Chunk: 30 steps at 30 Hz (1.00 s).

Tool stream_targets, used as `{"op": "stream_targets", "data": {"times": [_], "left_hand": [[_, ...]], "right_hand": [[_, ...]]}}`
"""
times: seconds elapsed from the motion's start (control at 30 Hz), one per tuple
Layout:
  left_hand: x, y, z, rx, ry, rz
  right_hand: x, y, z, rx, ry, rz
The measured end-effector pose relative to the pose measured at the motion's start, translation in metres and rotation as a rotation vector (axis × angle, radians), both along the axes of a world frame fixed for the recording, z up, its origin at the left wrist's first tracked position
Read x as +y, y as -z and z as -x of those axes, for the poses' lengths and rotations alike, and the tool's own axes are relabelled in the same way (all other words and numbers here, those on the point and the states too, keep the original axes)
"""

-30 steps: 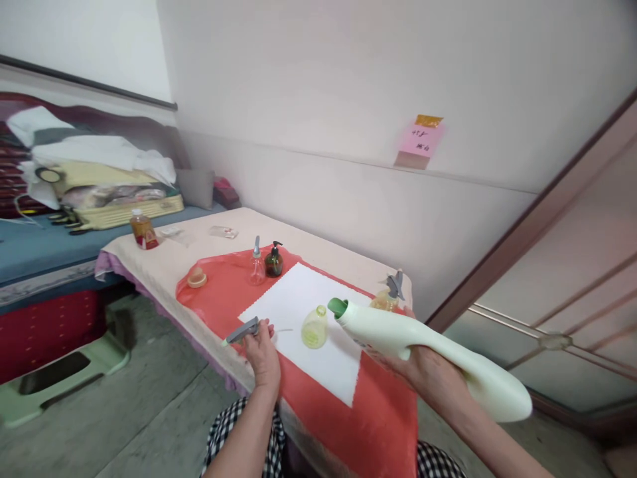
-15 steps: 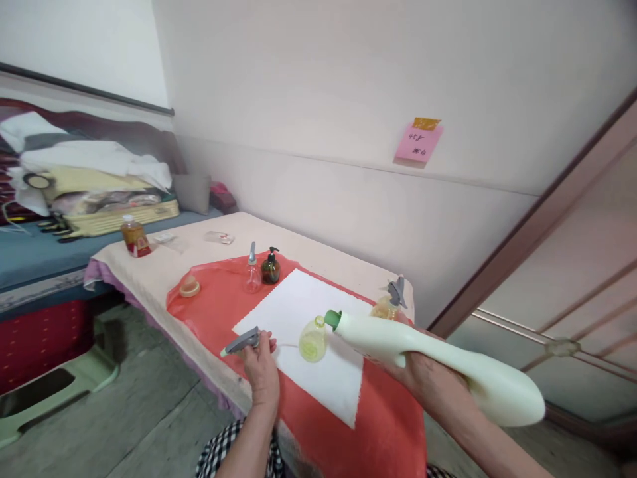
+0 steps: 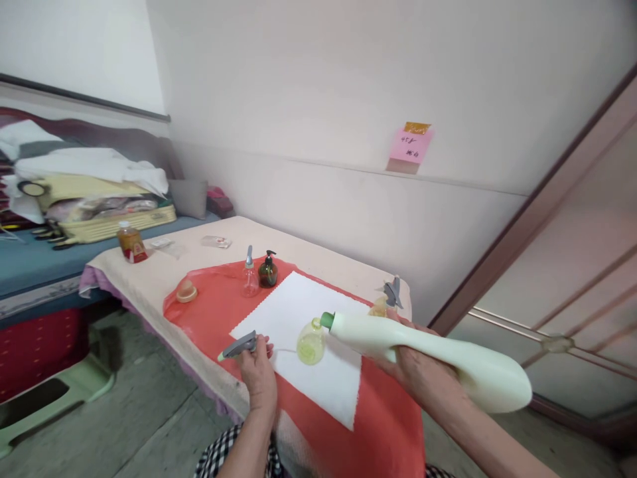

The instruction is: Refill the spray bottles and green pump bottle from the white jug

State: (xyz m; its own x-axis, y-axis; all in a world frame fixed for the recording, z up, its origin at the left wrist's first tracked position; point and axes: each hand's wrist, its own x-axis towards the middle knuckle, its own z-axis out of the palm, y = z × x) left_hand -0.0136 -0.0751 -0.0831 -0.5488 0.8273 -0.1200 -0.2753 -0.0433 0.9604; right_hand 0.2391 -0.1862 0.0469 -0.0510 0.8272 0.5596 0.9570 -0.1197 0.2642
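Note:
My left hand [image 3: 259, 375] grips a grey spray trigger head [image 3: 239, 346] at the left edge of a white sheet [image 3: 298, 299]; its thin tube points right. In my right hand [image 3: 423, 368] is a large pale green bottle [image 3: 448, 362], held almost level. Its dark green neck is right beside the mouth of a small round yellow-green bottle [image 3: 310, 345] on the sheet; I cannot tell if they touch. Some yellowish liquid seems to lie in the small bottle. Behind my right hand stands another spray bottle [image 3: 392, 292], partly hidden.
Red plastic [image 3: 209, 318] covers part of the table. On it are a clear pink spray bottle [image 3: 249, 279], a dark pump bottle [image 3: 268, 271] and a beige round object [image 3: 187, 291]. An amber liquid bottle [image 3: 131, 244] stands far left. A pink note [image 3: 409, 147] is on the wall.
The base of the pale green bottle has risen slightly, its neck staying by the small bottle's mouth. My left hand keeps its hold on the trigger head. The whole view has shifted a little.

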Motion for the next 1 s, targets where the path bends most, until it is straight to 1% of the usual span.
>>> {"op": "stream_targets", "data": {"times": [0.1,0.17,0.3,0.5,0.63,0.83,1.0], "left_hand": [[0.001,0.0,0.0,-0.004,-0.008,0.01],[0.002,0.001,0.001,-0.012,-0.01,0.015],[0.003,0.002,0.001,-0.024,-0.003,0.017],[0.002,0.001,0.001,-0.021,-0.001,0.025],[0.002,0.0,0.002,-0.015,0.005,0.018],[0.003,0.003,0.002,-0.006,-0.002,0.019],[0.004,0.004,0.002,-0.005,-0.011,0.018]], "right_hand": [[0.002,0.0,-0.001,-0.076,0.007,0.032],[0.004,0.0,-0.001,-0.095,-0.01,0.017],[0.005,-0.003,0.0,-0.112,-0.028,-0.007],[0.006,-0.008,-0.002,-0.129,-0.045,0.059],[0.007,-0.01,-0.002,-0.157,-0.044,0.06],[0.007,-0.012,0.0,-0.171,-0.056,0.068],[0.008,-0.017,0.002,-0.158,-0.063,0.086]]}}
